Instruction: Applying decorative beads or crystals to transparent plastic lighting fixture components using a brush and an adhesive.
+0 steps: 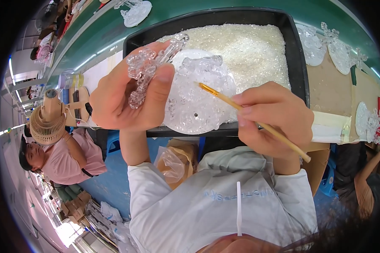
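Note:
My left hand (133,95) is closed around a clear, lumpy plastic ornament (145,67). A round white-and-clear disc (198,107) with a knobbly surface and a small dark hole stands beside it; it seems joined to the ornament, though the fingers hide the join. Between the fingers and thumb of my right hand (276,116) is a thin paintbrush (257,122) with a wooden handle and a gold-coloured collar. Its bristle end points at the disc's middle; whether it touches cannot be made out. Both hands are over the near side of a black tray (297,55).
Glittery white granules (253,50) fill the tray. Similar clear ornaments on discs lie at the back (136,14), at the right (341,55) and further right (367,120). A beige fan (48,122) stands left, near a person in pink (74,158). Another person's arm (364,189) shows at right.

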The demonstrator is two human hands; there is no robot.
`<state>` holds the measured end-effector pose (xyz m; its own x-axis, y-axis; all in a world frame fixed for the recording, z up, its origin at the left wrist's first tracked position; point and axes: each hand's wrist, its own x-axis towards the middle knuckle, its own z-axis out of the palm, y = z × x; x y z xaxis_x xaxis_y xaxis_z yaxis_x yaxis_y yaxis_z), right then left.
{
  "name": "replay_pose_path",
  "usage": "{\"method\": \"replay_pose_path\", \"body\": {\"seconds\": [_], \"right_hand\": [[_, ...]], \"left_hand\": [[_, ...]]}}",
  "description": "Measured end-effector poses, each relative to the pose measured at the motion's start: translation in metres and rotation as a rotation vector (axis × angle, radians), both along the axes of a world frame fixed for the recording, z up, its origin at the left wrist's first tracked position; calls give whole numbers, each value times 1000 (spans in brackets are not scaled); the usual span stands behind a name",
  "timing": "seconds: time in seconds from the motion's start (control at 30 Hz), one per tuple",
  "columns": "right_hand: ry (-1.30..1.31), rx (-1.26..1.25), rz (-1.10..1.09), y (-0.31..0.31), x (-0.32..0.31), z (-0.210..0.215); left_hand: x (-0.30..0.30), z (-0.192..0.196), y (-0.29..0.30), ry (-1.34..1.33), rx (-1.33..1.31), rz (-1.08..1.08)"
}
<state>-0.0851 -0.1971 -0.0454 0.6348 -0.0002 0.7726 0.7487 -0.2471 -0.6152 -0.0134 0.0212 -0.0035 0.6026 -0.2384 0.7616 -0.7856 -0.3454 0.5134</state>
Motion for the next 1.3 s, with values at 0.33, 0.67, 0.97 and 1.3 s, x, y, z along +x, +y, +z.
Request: {"method": "replay_pose_path", "body": {"seconds": [0.33, 0.67, 0.97, 1.3], "right_hand": [[-65, -143, 61, 3, 7, 4], [-83, -156, 20, -10, -2, 3], [-46, 465, 121, -28, -27, 8], [82, 233, 71, -18, -11, 5]], "left_hand": [[-4, 0, -3, -67, 34, -59], [-12, 1, -18, -83, 68, -74], [31, 10, 1, -321, 153, -566], [18, 20, 0, -329, 213, -869]]}}
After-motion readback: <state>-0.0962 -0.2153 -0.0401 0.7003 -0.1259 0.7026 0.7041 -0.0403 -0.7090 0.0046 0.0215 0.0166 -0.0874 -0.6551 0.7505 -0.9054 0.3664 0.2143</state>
